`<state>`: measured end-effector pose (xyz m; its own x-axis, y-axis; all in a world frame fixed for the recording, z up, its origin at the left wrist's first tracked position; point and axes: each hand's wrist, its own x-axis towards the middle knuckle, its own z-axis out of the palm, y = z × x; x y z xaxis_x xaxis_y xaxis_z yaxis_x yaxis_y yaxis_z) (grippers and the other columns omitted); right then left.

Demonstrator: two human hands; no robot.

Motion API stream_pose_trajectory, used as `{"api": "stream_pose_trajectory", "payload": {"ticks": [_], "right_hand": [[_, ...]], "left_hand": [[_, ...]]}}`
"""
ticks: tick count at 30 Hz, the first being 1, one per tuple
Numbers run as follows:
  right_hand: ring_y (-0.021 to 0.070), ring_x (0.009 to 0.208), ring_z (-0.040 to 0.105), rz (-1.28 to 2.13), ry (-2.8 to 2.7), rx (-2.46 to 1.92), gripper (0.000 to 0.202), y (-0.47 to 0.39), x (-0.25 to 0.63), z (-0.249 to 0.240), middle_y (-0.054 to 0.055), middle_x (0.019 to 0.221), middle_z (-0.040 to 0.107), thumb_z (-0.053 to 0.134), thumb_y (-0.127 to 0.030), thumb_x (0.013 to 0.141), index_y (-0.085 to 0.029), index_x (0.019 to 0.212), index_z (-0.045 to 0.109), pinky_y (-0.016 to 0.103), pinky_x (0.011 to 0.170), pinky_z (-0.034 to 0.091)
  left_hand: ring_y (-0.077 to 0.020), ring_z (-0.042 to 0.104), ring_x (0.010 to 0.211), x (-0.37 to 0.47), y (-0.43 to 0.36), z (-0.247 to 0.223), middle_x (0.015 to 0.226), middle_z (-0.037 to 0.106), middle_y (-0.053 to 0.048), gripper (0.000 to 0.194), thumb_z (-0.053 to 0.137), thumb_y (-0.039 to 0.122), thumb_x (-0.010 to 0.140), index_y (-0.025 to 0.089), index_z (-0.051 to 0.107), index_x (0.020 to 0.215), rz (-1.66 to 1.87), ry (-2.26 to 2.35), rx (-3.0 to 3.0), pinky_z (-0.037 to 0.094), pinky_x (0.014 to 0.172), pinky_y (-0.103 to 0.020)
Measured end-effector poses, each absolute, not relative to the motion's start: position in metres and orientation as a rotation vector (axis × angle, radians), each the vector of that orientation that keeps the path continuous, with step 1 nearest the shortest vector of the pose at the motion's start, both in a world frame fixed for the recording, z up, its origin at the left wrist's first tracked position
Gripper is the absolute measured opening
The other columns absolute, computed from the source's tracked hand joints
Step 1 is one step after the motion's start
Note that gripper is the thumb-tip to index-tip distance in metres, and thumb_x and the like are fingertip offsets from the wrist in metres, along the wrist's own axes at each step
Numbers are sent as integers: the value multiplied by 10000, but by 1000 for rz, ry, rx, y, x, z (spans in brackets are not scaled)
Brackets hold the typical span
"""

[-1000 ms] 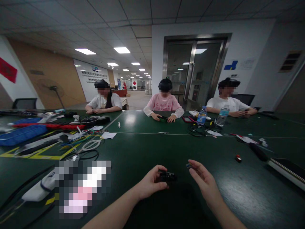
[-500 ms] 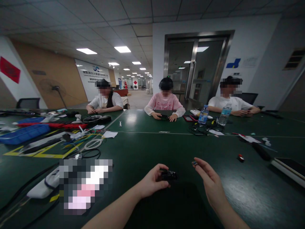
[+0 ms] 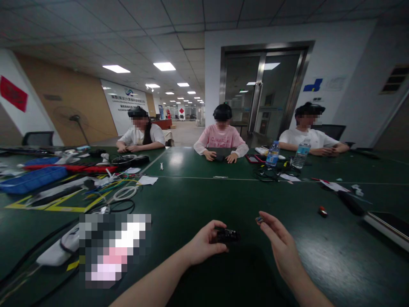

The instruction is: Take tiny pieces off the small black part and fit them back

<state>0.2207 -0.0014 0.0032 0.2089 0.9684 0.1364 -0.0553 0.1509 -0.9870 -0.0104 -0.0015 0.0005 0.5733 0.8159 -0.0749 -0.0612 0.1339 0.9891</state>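
Near the middle front of the green table, my left hand (image 3: 207, 244) grips a small black device (image 3: 227, 235) between thumb and fingers. The device's details are too dark to make out. To its right, my right hand (image 3: 281, 243) pinches a tiny part (image 3: 259, 220) with a bluish and metallic look between thumb and fingertips. A gap separates the two hands. On the table right of my right hand lies a small red and black object (image 3: 322, 211).
At left are a white power strip (image 3: 60, 248), cables, a blue tray (image 3: 33, 180) and a blurred-out patch. Two bottles (image 3: 272, 154) stand at the far right centre. A pale-edged device (image 3: 388, 228) lies at right. Three people sit across the table.
The tiny part and the fingertips of my right hand have shifted slightly left. My left hand has barely moved. The dark object between the hands of the middle person looks differently tilted.
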Motion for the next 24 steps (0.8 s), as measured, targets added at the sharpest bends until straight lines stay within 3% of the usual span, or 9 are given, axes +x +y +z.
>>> {"api": "stream_pose_trajectory", "payload": {"ticks": [15,24], "right_hand": [[251,1010,578,1008,-1222,-1173,398,-3,217,0,54,1021,660,676,-430,683,-245,1031,616,381,857,477],[244,991,579,988,-1600,-1215,262,-14,201,4,42,1002,659,614,-356,750,-251,987,648,420,910,431]], "left_hand": [[-185,623,891,-12,-2,2,987,620,-68,481,643,97,735,197,412,1145,720,695,1302,435,845,-410],[-177,628,855,-9,-1,-2,940,632,-52,475,653,104,720,188,417,1124,746,692,1298,441,813,-394]]}}
